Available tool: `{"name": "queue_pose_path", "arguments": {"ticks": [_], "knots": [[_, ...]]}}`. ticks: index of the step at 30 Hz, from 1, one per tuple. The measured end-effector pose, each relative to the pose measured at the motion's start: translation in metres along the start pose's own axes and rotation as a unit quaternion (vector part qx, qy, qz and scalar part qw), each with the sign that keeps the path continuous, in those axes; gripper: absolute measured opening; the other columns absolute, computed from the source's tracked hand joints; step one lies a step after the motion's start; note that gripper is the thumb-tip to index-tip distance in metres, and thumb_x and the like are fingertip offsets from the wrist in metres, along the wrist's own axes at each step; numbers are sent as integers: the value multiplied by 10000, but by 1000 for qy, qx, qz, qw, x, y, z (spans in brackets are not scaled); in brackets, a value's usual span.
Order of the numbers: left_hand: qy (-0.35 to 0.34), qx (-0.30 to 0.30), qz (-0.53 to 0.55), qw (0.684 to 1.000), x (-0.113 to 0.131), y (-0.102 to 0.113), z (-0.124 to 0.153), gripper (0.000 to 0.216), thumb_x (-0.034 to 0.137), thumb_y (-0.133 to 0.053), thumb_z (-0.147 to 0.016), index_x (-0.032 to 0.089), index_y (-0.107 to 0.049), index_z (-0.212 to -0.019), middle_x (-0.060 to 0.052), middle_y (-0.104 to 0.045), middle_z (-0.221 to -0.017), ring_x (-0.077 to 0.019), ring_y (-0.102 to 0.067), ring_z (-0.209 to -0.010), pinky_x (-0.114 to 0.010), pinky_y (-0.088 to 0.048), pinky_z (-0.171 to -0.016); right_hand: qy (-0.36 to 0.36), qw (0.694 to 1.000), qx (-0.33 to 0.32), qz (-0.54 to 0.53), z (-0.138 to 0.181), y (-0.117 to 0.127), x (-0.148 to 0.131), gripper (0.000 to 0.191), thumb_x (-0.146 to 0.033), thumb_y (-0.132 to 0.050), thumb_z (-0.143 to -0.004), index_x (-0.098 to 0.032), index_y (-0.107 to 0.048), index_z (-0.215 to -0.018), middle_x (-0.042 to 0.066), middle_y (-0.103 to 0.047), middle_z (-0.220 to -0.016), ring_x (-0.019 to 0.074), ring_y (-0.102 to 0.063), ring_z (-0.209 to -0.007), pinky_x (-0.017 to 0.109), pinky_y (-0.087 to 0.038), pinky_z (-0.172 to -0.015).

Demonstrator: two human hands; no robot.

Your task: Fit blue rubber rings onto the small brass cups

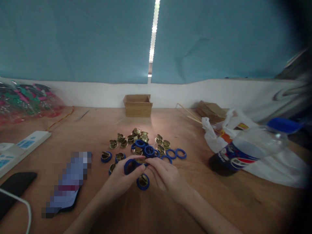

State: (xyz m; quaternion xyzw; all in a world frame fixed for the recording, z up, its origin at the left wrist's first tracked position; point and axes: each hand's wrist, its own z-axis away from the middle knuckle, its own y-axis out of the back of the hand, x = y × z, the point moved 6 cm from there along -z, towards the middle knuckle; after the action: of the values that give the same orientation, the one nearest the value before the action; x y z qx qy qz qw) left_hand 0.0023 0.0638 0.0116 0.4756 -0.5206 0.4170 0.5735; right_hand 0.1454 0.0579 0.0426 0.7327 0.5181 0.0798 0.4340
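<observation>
My left hand (pixel 122 178) and my right hand (pixel 165 174) meet low in the middle of the wooden table (pixel 195 201). Between their fingertips they pinch a blue ring (pixel 129 165) with a brass insert (pixel 140 161). Just below the fingers lies a finished blue ring with brass inside (pixel 143 182). Behind the hands is a loose pile of brass pieces (pixel 136 136) mixed with blue rings (pixel 148 150). Two bare blue rings (pixel 175 153) lie at the pile's right edge.
A small cardboard box (pixel 137 105) stands at the back centre. A cola bottle (pixel 246 149) lies on a white plastic bag (pixel 268 165) at right. A power strip (pixel 21 146), a black phone (pixel 14 188) and a blurred packet (pixel 69 182) sit at left.
</observation>
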Motion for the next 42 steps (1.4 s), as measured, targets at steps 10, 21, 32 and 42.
{"name": "queue_pose_path", "arguments": {"ticks": [10, 21, 32, 42], "knots": [[-89, 57, -14, 994, 13, 5, 2, 318, 256, -681, -793, 243, -581, -1095, -30, -643, -1117, -190, -607, -1033, -280, -488, -868, -39, 998, 45, -31, -2, 8, 3, 290, -88, -508, -894, -179, -520, -1169, 68, -673, -1042, 170, -648, -932, 279, -519, -822], [-48, 292, -66, 953, 18, 42, 5, 412, 370, -713, -746, 220, -585, -1108, -8, -665, -906, -154, -613, -766, -237, -476, -662, -220, 975, 20, 6, -2, 7, 35, 131, -131, -458, -897, -183, -557, -966, 48, -629, -861, 169, -592, -728, 286, -462, -658], [-55, 252, -83, 963, 17, 35, 3, 355, 344, -686, -769, 202, -603, -1083, -13, -649, -914, -145, -579, -741, -234, -438, -661, -212, 963, -156, 61, -4, -37, 31, 183, -187, -423, -951, -184, -597, -895, 57, -680, -899, 167, -654, -781, 244, -437, -639], [-88, 225, -148, 959, 15, 29, 3, 362, 352, -658, -791, 217, -571, -1115, 12, -603, -783, -150, -573, -681, -241, -440, -624, -321, 908, -241, 117, -30, -57, 30, 197, -284, -529, -904, -115, -585, -989, 166, -709, -913, 292, -688, -854, 315, -483, -674]]}}
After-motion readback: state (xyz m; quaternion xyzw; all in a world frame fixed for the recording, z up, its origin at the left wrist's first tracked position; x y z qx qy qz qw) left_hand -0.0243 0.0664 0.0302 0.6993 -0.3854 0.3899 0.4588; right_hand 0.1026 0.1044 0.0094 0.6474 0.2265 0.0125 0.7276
